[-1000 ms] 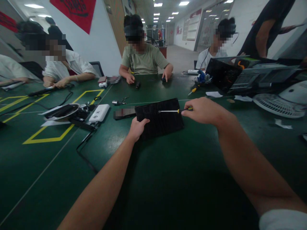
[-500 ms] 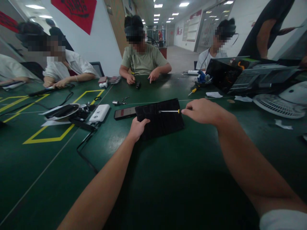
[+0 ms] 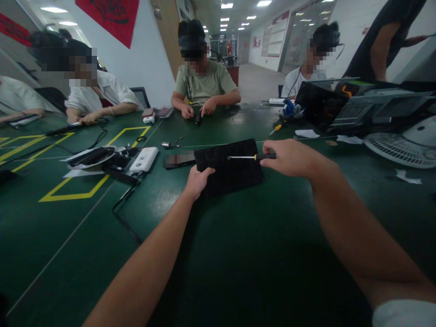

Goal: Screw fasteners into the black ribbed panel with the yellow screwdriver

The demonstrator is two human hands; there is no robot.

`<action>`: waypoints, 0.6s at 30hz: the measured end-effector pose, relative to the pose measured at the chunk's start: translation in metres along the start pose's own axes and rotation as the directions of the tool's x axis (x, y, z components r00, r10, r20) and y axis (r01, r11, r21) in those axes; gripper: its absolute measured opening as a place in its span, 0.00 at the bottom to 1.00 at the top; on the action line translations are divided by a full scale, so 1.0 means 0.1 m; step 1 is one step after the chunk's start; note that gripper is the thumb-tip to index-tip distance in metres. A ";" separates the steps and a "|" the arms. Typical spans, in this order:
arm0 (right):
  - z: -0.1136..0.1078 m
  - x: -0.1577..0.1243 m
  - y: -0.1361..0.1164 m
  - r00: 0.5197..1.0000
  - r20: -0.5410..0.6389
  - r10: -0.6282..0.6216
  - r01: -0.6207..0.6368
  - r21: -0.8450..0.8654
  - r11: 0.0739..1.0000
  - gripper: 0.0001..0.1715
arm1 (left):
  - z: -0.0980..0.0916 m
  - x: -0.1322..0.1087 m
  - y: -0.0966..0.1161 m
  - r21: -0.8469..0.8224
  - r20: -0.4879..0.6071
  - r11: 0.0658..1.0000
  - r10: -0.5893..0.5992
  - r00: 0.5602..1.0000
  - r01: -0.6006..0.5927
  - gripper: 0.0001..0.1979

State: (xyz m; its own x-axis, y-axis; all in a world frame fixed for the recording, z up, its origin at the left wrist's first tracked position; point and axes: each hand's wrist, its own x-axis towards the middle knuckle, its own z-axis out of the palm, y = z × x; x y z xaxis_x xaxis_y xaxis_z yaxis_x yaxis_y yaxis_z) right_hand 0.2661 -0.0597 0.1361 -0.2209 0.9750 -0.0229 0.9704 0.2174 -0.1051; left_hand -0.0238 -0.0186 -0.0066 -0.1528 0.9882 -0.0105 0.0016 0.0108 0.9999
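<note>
My left hand (image 3: 198, 182) grips the left edge of a flat black rectangular panel (image 3: 235, 177), thumb on top and fingers hidden beneath. The panel is held tilted over the green table. In my right hand (image 3: 293, 156) is a screwdriver (image 3: 265, 156) with a black and yellow handle, closed between thumb and fingers. Its thin metal shaft points left, and its tip meets the panel's face near the upper middle. Behind the panel's left corner lies a phone (image 3: 177, 159), partly covered by it.
A white power bank (image 3: 144, 160) and a cabled device (image 3: 91, 158) lie left. Small metal parts (image 3: 168, 145) sit beyond the phone. Another screwdriver (image 3: 277, 128), paper scraps (image 3: 307, 133), a white fan (image 3: 402, 145) and a black computer case (image 3: 364, 106) stand right. Several people sit across the table.
My right hand's fingers have shifted on the screwdriver, so more of its black handle shows. The tip stays on the panel. Across the table, a person's hands have come closer together around a small dark object.
</note>
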 end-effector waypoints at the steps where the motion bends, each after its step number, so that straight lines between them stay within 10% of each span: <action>1: 0.00 0.00 0.00 1.000 0.000 -0.001 0.001 -0.005 1.000 0.16 | 0.00 0.00 0.00 0.000 -0.001 1.000 0.001 1.000 -0.001 0.17; 12: -0.03 -0.03 -0.07 0.995 0.081 0.062 -0.056 -0.066 0.996 0.28 | 0.03 -0.02 0.04 -0.007 0.018 1.000 -0.013 1.000 0.013 0.18; 18: -0.04 0.07 0.04 0.996 -0.085 -0.018 0.023 0.048 0.999 0.24 | 0.03 -0.05 0.07 0.006 0.045 1.000 0.022 0.999 -0.022 0.16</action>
State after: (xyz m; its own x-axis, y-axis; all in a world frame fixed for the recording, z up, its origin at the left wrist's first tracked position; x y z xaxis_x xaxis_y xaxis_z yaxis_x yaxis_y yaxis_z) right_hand 0.2689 -0.0522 0.1393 -0.2296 0.9712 0.0637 0.9593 0.2368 -0.1535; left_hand -0.0196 -0.0232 0.0000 -0.1083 0.9941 0.0116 0.0109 -0.0105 0.9999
